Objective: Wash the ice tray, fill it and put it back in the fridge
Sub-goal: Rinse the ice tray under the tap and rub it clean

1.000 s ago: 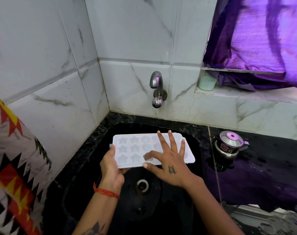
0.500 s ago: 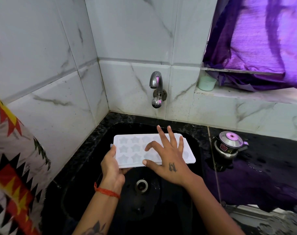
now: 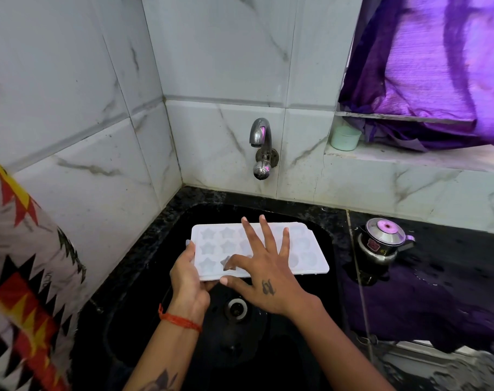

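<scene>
A white ice tray [image 3: 310, 255] with star-shaped and round cups is held level over the black sink [image 3: 322, 320]. My left hand [image 3: 188, 277] grips the tray's left end, thumb on top and fingers underneath. My right hand [image 3: 264, 266] lies spread over the tray's middle. Its index finger is bent down into a star cup in the front row, and the other fingers are straight. The chrome tap [image 3: 261, 148] sticks out of the wall above the tray, and no water runs from it.
A small steel pot with a lid [image 3: 382, 244] stands on the wet black counter right of the sink. A pale green cup [image 3: 345, 138] sits on the ledge under a purple curtain [image 3: 437, 66]. Marble-tiled walls close in the left and back. The drain [image 3: 236, 306] lies below the tray.
My right hand has slid left across the tray, and its index finger has moved to a star cup further left in the front row. The tray and my left hand have stayed put.
</scene>
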A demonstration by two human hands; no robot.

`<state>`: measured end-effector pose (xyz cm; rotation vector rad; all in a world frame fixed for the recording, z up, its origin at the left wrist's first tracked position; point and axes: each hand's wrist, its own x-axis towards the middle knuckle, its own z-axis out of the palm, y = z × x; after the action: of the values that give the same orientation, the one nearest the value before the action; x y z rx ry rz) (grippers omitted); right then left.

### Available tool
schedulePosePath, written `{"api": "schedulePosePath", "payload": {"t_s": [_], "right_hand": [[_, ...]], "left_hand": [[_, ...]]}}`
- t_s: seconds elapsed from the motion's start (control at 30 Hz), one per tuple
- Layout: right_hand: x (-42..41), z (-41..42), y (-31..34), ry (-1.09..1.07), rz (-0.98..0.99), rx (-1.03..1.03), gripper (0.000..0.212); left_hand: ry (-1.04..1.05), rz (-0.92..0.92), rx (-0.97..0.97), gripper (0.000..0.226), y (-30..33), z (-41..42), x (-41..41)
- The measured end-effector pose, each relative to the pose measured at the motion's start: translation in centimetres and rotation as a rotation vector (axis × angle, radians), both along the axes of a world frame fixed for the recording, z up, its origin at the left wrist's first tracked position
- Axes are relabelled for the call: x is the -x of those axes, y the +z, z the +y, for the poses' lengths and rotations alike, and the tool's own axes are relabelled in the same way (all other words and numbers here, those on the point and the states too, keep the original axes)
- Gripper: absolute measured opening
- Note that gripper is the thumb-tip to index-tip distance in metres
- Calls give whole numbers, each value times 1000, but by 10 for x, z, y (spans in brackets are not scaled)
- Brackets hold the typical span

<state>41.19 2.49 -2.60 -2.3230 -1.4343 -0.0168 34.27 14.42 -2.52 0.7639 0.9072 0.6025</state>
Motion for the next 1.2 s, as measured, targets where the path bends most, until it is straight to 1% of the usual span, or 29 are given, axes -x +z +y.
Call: {"api": "schedulePosePath", "payload": {"t_s": [0.2,0.27,0.47,0.57,0.63,0.73,0.8,0.87,0.97,1.1,1.2], "right_hand": [[-2,0,-4,-25,-140,-9,44],[-1,1,-4,-29,-157,-5,45],[3,2,1,-18,2,38,52],[3,2,3,-19,16,48,55],[2,1,4,-26,-27,46,49],[2,1,0,-39,-158,20,39],[2,2,-4,-51,-218,-2,37],[1,3,-8,-58,-234,-30,37],[3,4,-8,-48,-166,-34,42],[5,3,-3,-46,-23,45,51],[4,2,0,-43,17,71,53]], "left_hand": [[-15,5,11,29,1,-3,0],[-9,4,11,28,1,-2,0],[-10,7,4,27,1,-1,1],[-10,16,7,27,1,-2,2],[-9,17,11,27,1,-3,2],[-11,17,14,28,0,-2,2],[-8,18,17,28,0,-2,3],[-5,22,20,27,0,-3,3],[2,22,19,26,1,-2,3],[1,13,11,26,2,-3,4],[-3,17,13,28,2,-4,4]]}}
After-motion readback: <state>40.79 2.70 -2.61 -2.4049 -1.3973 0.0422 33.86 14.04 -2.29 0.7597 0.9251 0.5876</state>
